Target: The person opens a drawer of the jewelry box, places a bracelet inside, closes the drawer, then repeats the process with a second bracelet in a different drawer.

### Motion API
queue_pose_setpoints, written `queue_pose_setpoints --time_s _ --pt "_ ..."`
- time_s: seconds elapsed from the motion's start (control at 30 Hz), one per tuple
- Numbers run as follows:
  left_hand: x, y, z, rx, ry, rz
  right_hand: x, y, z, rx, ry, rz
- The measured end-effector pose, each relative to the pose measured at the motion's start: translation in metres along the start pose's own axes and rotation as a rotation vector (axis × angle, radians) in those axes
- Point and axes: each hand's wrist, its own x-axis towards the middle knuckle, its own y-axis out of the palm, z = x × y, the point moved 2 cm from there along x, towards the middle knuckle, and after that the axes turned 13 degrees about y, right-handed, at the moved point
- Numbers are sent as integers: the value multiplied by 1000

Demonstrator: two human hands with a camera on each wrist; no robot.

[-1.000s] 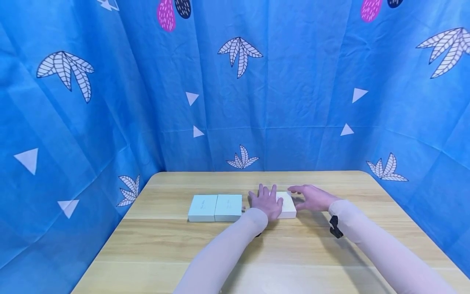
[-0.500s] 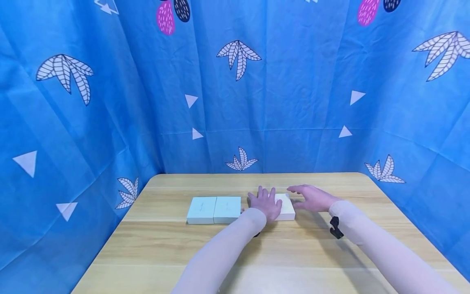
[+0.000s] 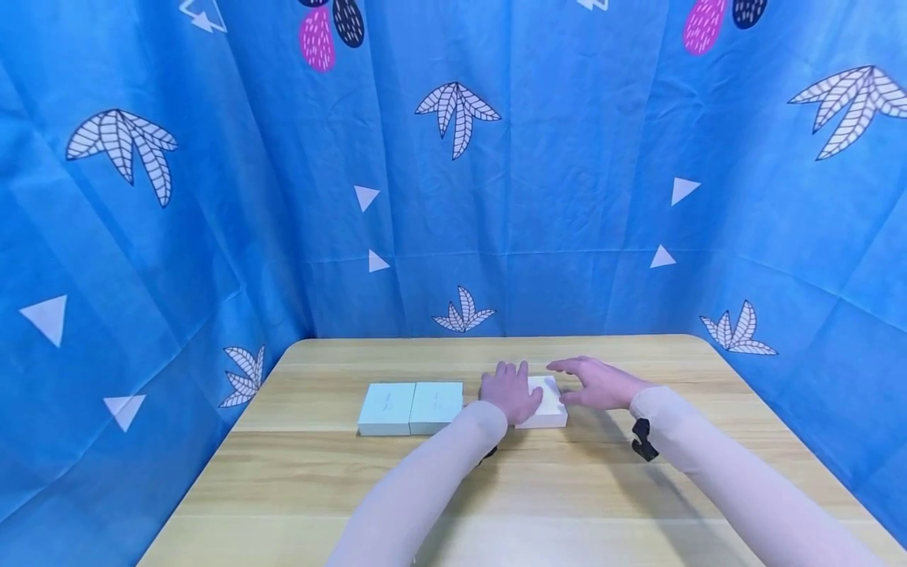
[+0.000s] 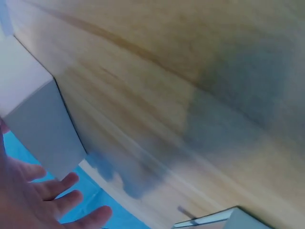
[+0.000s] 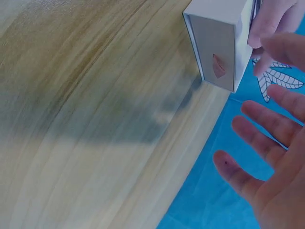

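Observation:
A small white box (image 3: 544,417) lies on the wooden table, right of two pale mint boxes. My left hand (image 3: 509,394) is at its left side, fingers stretched forward and thumb over its top. In the left wrist view that hand's spread fingers show beside the white box (image 4: 43,129). Over the box's right side, my right hand (image 3: 602,383) is held with fingers apart and slightly bent, nothing in them. From the right wrist, a small pinkish tab (image 5: 218,66) shows on the box's end face, and my left fingers (image 5: 269,21) are at its far side.
The two mint boxes, a left one (image 3: 386,408) and a right one (image 3: 436,406), stand side by side left of my left hand. A blue patterned curtain (image 3: 567,197) encloses the wooden table (image 3: 340,488) at the back and both sides.
My left hand has shifted slightly left, so more of the white box's top and front shows. My right hand has moved slightly left over the box's edge. The head view has tilted a little.

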Motion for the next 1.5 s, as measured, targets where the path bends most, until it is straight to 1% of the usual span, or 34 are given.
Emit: queue_pose_setpoints --time_s 0.13,0.27,0.4,0.57,0.67,0.77,0.87,1.13,1.33,1.5 --pt "-2 -7 1 3 32 -54 0 0 1 23 12 29" --pt "-1 -13 4 0 58 -68 -1 0 2 26 14 39" --pt "0 -17 7 -1 85 -42 0 0 4 23 17 52" --pt "-2 -18 11 -42 122 15 1 2 5 25 33 77" --pt "-5 -18 14 -78 144 45 2 5 4 23 62 92" --pt "-8 -17 19 -103 164 62 4 7 4 12 77 100" --pt "-10 -16 22 -107 177 66 5 9 5 3 83 104" --pt "-10 -15 25 -56 201 50 5 11 4 -7 98 111" --pt "-10 -16 25 -54 204 31 6 11 4 -7 84 93" --pt "-10 -17 25 -52 197 39 7 12 5 9 68 88"
